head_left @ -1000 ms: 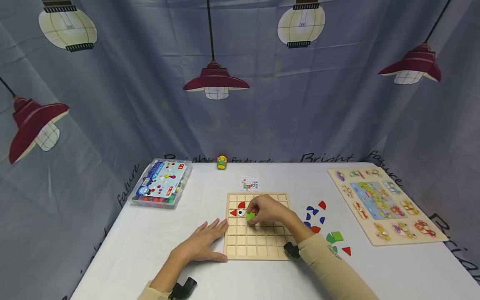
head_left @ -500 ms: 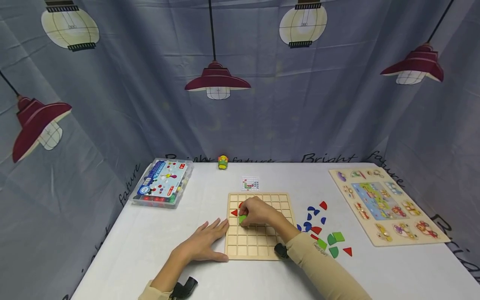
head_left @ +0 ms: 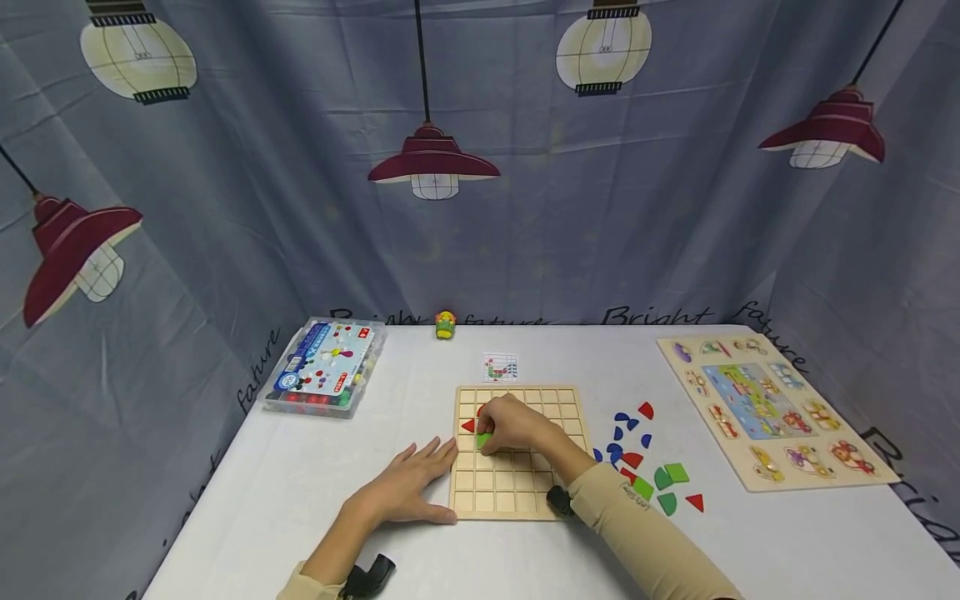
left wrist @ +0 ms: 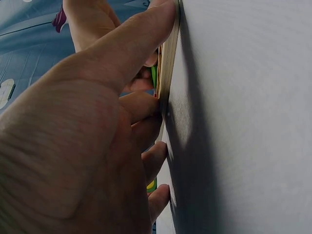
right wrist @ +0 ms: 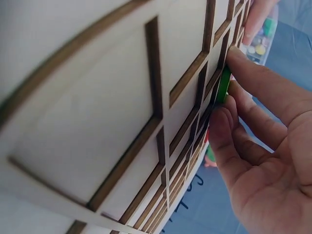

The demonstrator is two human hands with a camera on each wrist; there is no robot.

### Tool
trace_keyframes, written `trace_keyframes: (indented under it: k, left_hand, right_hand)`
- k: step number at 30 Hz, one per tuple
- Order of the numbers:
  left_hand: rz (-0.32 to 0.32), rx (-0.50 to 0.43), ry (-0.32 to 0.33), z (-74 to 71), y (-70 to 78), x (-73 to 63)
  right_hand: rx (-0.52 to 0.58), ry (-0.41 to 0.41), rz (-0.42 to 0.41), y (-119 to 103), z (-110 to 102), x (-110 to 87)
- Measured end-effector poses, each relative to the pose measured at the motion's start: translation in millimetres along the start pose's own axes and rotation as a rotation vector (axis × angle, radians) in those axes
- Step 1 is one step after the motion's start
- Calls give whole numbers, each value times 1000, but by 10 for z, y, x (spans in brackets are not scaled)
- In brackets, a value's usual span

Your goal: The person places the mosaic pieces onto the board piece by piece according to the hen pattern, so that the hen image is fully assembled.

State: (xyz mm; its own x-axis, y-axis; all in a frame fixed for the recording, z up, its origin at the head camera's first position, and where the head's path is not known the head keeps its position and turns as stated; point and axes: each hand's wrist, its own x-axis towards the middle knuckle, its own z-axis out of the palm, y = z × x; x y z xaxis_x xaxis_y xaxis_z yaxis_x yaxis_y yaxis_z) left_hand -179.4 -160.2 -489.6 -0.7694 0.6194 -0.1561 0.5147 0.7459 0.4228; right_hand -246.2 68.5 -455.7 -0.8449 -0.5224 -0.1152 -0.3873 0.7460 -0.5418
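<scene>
My right hand [head_left: 513, 423] pinches a green square tile [head_left: 483, 439] at the left part of the gridded wooden board [head_left: 517, 502]. In the right wrist view the tile [right wrist: 223, 85] stands out between thumb and fingers, right at a cell of the grid. Just left of those fingertips lies a red triangle tile [head_left: 468, 425], and a red piece [head_left: 480, 410] shows partly above it. My left hand [head_left: 408, 483] rests with spread fingers against the board's left edge; in the left wrist view its thumb reaches the board's side [left wrist: 168, 63].
Loose tiles lie right of the board: blue pieces [head_left: 617, 449], red ones [head_left: 647, 410] and green ones [head_left: 677, 473]. A pattern card [head_left: 500, 367] and a small toy figure [head_left: 445, 325] are behind it. A plastic case [head_left: 322, 367] stands left, a picture puzzle board [head_left: 772, 467] right.
My right hand has moved a little left over the board with the green tile, then barely shifted. It now covers the black-and-white eye piece seen earlier. The left hand has stayed put.
</scene>
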Motion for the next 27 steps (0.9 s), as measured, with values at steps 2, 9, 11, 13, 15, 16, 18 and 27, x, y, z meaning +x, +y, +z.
trace_keyframes:
  k: [2, 9, 11, 13, 15, 16, 18, 27]
  left_hand:
    - [-3, -1, -2, 0, -1, 1]
    - [-2, 3, 1, 6, -7, 5]
    - [2, 7, 2, 7, -12, 6]
    - [4, 13, 4, 11, -20, 8]
    - [3, 14, 5, 13, -27, 12]
    - [3, 13, 6, 14, -29, 14]
    - [3, 12, 7, 17, -30, 19]
    - [-2, -1, 3, 13, -17, 6]
  right_hand:
    - [0, 2, 7, -3, 1, 3]
    - [-14, 18, 8, -10, 11, 5]
    - [-15, 24, 0, -7, 12, 6]
    - [-14, 28, -7, -2, 11, 8]
    - [-20, 31, -8, 1, 8, 8]
    - [-22, 33, -7, 1, 7, 7]
    - [-23, 34, -6, 4, 9, 7]
    - [-26, 20, 11, 10, 25, -1]
